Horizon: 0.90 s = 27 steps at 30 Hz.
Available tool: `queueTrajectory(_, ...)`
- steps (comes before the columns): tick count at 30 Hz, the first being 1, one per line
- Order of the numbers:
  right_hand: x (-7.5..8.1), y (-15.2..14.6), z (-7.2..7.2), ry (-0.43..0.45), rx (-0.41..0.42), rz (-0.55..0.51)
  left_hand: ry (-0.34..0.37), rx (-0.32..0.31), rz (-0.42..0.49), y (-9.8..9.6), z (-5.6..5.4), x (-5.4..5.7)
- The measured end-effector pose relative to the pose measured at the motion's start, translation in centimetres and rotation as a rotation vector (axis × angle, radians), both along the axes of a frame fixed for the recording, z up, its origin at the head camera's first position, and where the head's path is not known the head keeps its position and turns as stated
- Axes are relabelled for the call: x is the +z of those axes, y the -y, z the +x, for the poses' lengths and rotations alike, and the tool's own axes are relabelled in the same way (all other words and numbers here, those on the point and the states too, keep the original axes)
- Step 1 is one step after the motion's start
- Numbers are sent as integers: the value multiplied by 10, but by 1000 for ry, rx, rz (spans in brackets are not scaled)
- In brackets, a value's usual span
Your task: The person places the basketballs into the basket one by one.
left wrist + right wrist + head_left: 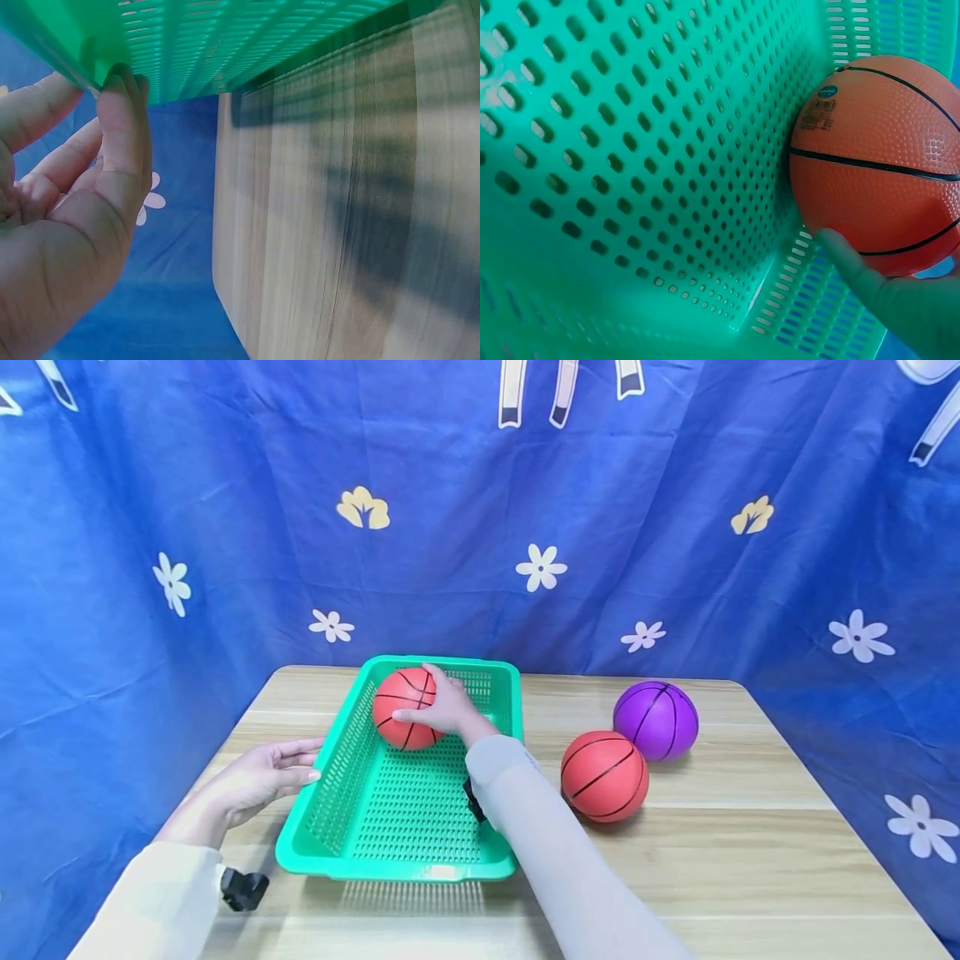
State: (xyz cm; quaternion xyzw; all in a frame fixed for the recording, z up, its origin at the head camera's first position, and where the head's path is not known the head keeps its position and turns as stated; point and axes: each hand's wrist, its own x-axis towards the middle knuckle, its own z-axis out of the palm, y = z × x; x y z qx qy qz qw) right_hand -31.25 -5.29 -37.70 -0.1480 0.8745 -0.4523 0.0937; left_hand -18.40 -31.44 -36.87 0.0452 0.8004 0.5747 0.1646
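Observation:
A green perforated plastic basket (420,810) stands on the wooden table. Inside it, toward the back left, is a red toy basketball with black lines (401,710), also seen against the basket wall in the right wrist view. My right hand (442,706) grips this ball from its right side, thumb on the near face and fingers over the top. At the basket's left rim, my left hand (258,777) pinches the edge between thumb and fingers. The left wrist view shows those fingertips (120,90) under the green rim.
Right of the basket, a second red basketball (604,776) lies on the table, with a purple ball (656,721) just behind it. A blue patterned curtain (450,577) hangs behind and on both sides of the wooden table (720,860).

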Motion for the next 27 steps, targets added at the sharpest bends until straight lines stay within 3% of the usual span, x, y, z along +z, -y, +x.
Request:
queueTrajectory(12,9,-8,5,11,30,44,-11,-30,6,-3,-2,0)
queueTrajectory(27,64,-44,1,-127,100,60,-9,-39,-31,1,-4,-3)
